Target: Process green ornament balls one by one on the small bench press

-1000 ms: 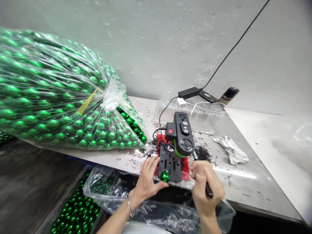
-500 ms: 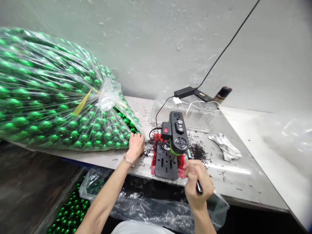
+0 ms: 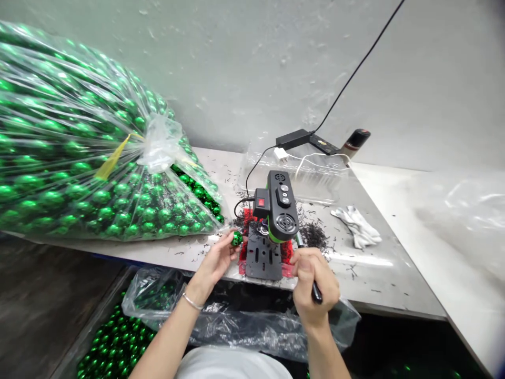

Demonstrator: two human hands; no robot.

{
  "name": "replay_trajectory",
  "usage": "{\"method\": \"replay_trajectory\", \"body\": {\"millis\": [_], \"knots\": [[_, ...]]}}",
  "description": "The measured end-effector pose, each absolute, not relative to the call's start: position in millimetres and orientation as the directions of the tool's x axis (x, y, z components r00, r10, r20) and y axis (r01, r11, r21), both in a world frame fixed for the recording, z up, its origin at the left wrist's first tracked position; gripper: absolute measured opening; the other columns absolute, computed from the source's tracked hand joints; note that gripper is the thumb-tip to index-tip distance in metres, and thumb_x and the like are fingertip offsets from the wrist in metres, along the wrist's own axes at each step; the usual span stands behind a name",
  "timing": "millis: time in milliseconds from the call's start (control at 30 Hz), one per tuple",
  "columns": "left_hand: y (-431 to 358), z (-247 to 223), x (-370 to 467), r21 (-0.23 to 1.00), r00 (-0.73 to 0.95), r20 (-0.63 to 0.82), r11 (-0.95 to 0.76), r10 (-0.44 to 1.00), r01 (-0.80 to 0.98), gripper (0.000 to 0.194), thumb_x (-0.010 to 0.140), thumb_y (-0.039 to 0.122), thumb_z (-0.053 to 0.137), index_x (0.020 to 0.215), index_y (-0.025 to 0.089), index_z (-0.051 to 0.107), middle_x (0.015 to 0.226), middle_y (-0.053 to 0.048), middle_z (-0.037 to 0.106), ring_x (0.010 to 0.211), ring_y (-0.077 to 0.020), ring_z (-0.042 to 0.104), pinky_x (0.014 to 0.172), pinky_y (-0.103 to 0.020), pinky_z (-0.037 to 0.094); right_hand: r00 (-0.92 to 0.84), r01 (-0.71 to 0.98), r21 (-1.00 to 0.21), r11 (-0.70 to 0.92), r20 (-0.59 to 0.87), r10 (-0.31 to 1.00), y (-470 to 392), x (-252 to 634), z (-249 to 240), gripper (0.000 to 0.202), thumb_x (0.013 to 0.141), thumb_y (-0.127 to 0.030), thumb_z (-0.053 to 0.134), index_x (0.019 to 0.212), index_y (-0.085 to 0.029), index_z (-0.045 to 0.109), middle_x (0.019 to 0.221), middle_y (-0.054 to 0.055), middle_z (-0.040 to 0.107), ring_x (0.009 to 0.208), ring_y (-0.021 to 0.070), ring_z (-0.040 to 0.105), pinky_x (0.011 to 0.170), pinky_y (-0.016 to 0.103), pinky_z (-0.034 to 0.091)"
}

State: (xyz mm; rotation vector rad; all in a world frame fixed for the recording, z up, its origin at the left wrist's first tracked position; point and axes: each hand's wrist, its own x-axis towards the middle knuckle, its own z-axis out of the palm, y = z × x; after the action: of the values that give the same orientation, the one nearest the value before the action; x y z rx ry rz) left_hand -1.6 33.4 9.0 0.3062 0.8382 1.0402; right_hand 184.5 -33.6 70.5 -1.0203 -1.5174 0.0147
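Observation:
Between the fingertips of my left hand [image 3: 218,258] is a shiny green ball ornament [image 3: 236,238], just left of a small bench machine. The machine [image 3: 283,210] has a black top with buttons and a vent, a side box with a red switch [image 3: 261,202], and a slotted black base plate [image 3: 263,258]. My right hand [image 3: 315,281] is wrapped round the black handle [image 3: 316,292] of its lever. Left of the machine lies a large clear bag [image 3: 161,145] full of green balls, torn open at its lower right side.
Small black bits [image 3: 313,234] are scattered around the machine. White gloves [image 3: 357,226] lie to the right. Behind are a clear plastic tray [image 3: 315,189], a power adapter [image 3: 294,138] and a dark-capped bottle [image 3: 357,139]. Below the table edge, green balls [image 3: 114,342] fill a plastic-lined container.
My left hand has come away from the bag's opening toward the machine, now with a green ball in its fingers. My right hand stays on the lever handle.

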Motion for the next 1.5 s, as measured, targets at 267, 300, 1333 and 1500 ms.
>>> {"method": "replay_trajectory", "body": {"millis": [267,300,1333,1500], "knots": [[27.9,-2.3,21.3,0.623,0.230,-0.489,0.521,0.842,-0.583,0.028,0.081,0.014,0.072,0.109,0.014,0.068,0.088,-0.007,0.076,0.075,-0.0149,0.072,0.072,-0.024,0.058,0.150,0.564,-0.581,0.587,0.771,0.618,-32.2,185.5,82.4,0.028,0.091,-0.004,0.048,0.068,-0.020,0.048,0.065,-0.002,0.053,0.064,0.0114,0.055,0.059,0.026,0.042],[27.1,-5.2,22.9,0.670,0.205,-0.470,0.499,0.858,-0.550,0.031,0.079,0.017,0.075,0.110,0.015,0.068,0.089,-0.007,0.076,0.078,-0.0159,0.072,0.075,-0.026,0.058,0.150,0.564,-0.579,0.589,0.773,0.616,-32.1,185.3,82.4,0.028,0.091,-0.003,0.048,0.069,-0.020,0.048,0.065,-0.002,0.053,0.065,0.0115,0.055,0.059,0.026,0.042],[16.7,-52.1,52.7,0.706,0.185,0.340,-0.380,0.922,0.598,0.032,0.081,0.036,0.079,0.111,0.024,0.073,0.106,-0.007,0.076,0.106,-0.0276,0.061,0.100,-0.049,0.041,0.042,0.649,-0.383,0.657,0.881,0.472,-31.5,191.6,2.1,0.028,0.099,-0.020,0.038,0.075,-0.020,0.052,0.075,0.002,0.058,0.066,0.0128,0.056,0.070,0.033,0.053],[16.7,-53.1,52.2,0.715,0.192,0.332,-0.379,0.924,0.588,0.034,0.081,0.036,0.079,0.112,0.024,0.072,0.109,-0.008,0.075,0.108,-0.0279,0.060,0.101,-0.048,0.041,0.128,0.625,-0.401,0.670,0.899,0.418,-25.2,189.3,-20.0,0.032,0.100,-0.023,0.036,0.072,-0.021,0.050,0.074,0.001,0.058,0.063,0.0128,0.056,0.068,0.035,0.053]]}}
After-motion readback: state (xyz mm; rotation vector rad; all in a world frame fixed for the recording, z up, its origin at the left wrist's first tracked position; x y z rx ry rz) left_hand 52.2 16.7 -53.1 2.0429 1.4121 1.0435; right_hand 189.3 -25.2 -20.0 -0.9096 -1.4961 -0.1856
